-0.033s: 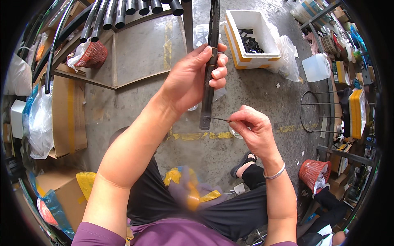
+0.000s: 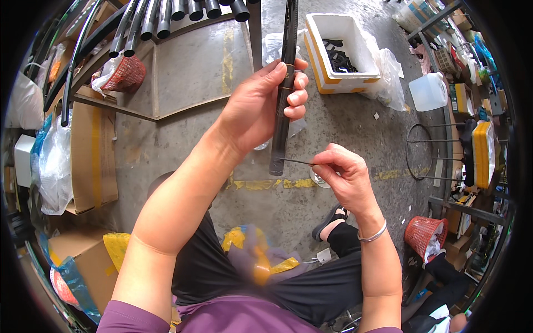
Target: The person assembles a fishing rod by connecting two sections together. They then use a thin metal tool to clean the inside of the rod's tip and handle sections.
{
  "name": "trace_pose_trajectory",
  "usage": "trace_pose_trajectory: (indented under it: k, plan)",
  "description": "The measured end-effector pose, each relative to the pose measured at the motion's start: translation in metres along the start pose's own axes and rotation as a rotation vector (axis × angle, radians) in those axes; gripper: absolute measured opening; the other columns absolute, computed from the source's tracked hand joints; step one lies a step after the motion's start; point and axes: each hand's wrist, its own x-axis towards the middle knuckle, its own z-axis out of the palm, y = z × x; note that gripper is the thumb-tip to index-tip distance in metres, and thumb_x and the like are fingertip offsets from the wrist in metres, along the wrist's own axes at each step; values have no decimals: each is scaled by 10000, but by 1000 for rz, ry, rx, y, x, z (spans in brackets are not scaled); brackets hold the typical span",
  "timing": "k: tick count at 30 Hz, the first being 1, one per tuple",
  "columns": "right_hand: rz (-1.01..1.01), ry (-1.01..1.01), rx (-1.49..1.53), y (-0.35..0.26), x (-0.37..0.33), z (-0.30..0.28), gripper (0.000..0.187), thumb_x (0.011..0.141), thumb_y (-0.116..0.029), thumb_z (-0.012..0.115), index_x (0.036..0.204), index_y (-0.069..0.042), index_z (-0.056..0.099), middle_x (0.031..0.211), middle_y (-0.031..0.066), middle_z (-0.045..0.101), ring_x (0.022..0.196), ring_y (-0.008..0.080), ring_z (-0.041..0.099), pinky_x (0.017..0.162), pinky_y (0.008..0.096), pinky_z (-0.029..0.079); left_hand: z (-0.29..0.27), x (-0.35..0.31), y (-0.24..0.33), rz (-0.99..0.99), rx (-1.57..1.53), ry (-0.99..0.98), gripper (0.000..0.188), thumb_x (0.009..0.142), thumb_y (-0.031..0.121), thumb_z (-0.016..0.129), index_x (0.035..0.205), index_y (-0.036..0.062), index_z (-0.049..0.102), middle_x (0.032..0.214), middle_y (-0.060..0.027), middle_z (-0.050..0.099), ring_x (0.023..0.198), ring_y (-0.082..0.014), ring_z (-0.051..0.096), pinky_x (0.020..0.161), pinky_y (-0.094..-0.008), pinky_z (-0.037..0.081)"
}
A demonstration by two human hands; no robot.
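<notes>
My left hand (image 2: 264,100) is wrapped round a slender black tube (image 2: 280,141), which slants slightly with its lower end nearest me. Thin gold-coloured bands ring the tube by my fingers. Between thumb and fingertips, my right hand (image 2: 341,172) pinches a thin dark stick (image 2: 297,161). Its tip meets the side of the tube just above the lower end; whether it is a fine brush or another tool cannot be made out. The tube's upper end runs out of the picture.
Several black tubes (image 2: 164,22) lie on a metal frame (image 2: 155,83) at the far left. Ahead stands a white foam box (image 2: 363,36) with black parts inside. A wire hoop stand (image 2: 410,150) is at the right, a red basket (image 2: 419,233) below it. Cardboard boxes (image 2: 93,150) line the left.
My right hand and the thin stick have shifted very slightly to the right. My left hand and the tube stay almost still.
</notes>
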Motion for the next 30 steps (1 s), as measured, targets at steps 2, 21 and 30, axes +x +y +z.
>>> trace_pose_trajectory:
  k: [2, 21, 30]
  plan:
    - [30, 17, -29, 12, -3, -4, 66, 783, 40, 643, 829, -6, 630, 697, 13, 506, 617, 86, 446, 539, 233, 358, 2, -1, 3, 9, 19, 9, 374, 991, 214, 413, 1268, -36, 391, 909, -63, 486, 736, -117, 441, 585, -225, 396]
    - [170, 123, -323, 114, 8, 31, 82, 742, -41, 686, 810, -9, 653, 726, 69, 561, 645, 163, 554, 606, 286, 448, -7, -5, 17, 30, 248, 54, 314, 984, 209, 438, 1205, -10, 479, 983, -83, 598, 756, -124, 515, 630, -250, 431]
    - [237, 208, -634, 276, 71, 146, 104, 809, -184, 590, 823, -91, 635, 770, 130, 577, 772, 341, 596, 673, 423, 468, -6, 8, 16, -13, 292, 78, 316, 976, 229, 458, 1207, 15, 486, 1027, -114, 607, 816, -150, 570, 701, -296, 488]
